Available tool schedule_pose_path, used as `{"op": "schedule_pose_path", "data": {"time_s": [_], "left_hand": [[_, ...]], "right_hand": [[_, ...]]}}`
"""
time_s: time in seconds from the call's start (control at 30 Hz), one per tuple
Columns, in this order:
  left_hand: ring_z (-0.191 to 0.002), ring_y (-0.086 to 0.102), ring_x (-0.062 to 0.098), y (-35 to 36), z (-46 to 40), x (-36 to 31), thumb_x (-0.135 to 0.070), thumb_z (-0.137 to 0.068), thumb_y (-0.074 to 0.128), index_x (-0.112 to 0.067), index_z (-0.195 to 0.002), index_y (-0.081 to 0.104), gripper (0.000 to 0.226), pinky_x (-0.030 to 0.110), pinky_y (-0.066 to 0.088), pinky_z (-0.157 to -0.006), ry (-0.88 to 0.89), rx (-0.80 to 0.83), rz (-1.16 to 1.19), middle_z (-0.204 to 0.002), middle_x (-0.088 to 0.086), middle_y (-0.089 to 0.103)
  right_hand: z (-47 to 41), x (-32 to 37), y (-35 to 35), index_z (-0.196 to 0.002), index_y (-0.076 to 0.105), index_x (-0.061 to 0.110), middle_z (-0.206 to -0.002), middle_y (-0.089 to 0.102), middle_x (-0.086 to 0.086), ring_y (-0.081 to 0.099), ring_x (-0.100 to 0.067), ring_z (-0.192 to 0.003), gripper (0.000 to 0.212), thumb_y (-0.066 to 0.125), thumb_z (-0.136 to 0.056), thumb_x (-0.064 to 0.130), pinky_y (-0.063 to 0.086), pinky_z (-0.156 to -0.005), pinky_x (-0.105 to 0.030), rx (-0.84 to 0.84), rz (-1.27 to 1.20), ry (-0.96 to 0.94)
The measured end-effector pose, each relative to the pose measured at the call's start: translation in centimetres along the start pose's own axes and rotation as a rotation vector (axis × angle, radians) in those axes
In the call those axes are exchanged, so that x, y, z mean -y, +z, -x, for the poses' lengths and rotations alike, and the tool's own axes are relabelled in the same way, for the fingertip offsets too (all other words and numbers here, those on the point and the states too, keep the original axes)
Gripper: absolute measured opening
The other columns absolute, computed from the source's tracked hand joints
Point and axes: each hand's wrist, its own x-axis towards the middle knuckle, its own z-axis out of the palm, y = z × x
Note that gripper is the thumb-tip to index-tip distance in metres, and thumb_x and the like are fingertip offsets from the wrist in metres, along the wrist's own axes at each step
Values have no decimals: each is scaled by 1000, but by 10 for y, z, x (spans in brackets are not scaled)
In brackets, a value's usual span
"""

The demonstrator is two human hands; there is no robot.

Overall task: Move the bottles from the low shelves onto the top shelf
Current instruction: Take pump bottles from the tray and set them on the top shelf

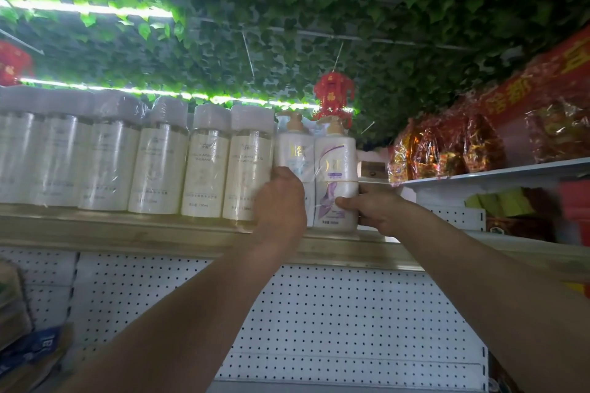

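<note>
Had my left hand (281,198) and right hand (375,207) both clamped round the wrapped pump-bottle twin pack (319,175) standing on the top shelf (127,226).

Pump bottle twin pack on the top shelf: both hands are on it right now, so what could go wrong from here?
1. The twin pack stands near the top shelf's front lip; letting go early could tip it forward.
2. The left hand is wedged against the neighbouring cream bottle; pulling out may nudge it or the row beside it.
3. The right hand grips the pack's outer side, where nothing visibly supports it; a sideways push could topple it.
</note>
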Motion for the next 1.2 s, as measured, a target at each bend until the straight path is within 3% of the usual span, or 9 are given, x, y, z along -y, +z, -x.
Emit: {"op": "schedule_pose_path", "data": {"time_s": [0.23, 0.43, 0.53, 0.73, 0.9, 1.07, 1.2], "left_hand": [[-96, 71, 29, 7, -2, 0, -14, -92, 70, 9, -138, 33, 63, 33, 50, -65, 23, -26, -16, -106, 13, 70], [-91, 71, 32, 3, 5, 1, -8, -89, 73, 3, -127, 40, 51, 36, 51, -63, -2, -17, 100, -99, 13, 70], [-94, 70, 33, -5, 10, 1, -19, -92, 72, 1, -126, 43, 49, 36, 49, -65, 11, -3, 147, -102, 14, 70], [-88, 67, 37, -35, 36, -22, -47, -93, 63, -4, -119, 46, 53, 38, 49, -67, 2, -44, 244, -95, 15, 68], [-120, 58, 32, -59, 64, -56, -49, -89, 69, -8, -139, 42, 70, 31, 39, -78, -36, 92, 582, -132, 12, 61], [-126, 54, 26, -62, 103, -98, -53, -84, 73, -12, -143, 43, 78, 33, 46, -94, -220, 253, 946, -141, 8, 54], [-123, 55, 25, -52, 154, -132, -48, -84, 76, -9, -145, 43, 80, 31, 46, -92, -277, 343, 1057, -145, 11, 52]], "right_hand": [[-5, -3, 1, -130, 61, 3, -118, 72, -13, 71, -29, -106, 44, 77, -88, 8, 58, -94, -44, -7, 47, -6], [10, 1, 5, -133, 60, 6, -125, 68, -10, 67, -29, -109, 58, 82, -84, 28, 56, -98, -47, -128, 207, -36], [24, 9, -3, -143, 48, 2, -132, 58, -12, 61, -32, -116, 70, 78, -88, 35, 53, -102, -48, -191, 279, -40], [60, 14, -42, -136, 53, 5, -115, 61, -9, 63, -27, -111, 66, 79, -86, 40, 55, -101, -48, -189, 267, -39], [102, 12, -80, -109, 58, 10, -121, 63, -11, 64, -28, -111, 41, 78, -88, 38, 56, -99, -46, -164, 248, -50], [142, -12, -126, -134, 56, 11, -126, 61, -6, 64, -24, -105, 59, 78, -88, 40, 56, -98, -43, -130, 223, -12], [180, -47, -161, -136, 57, 8, -129, 61, -9, 64, -25, -108, 56, 75, -91, 36, 58, -94, -37, -122, 194, 60]]}}
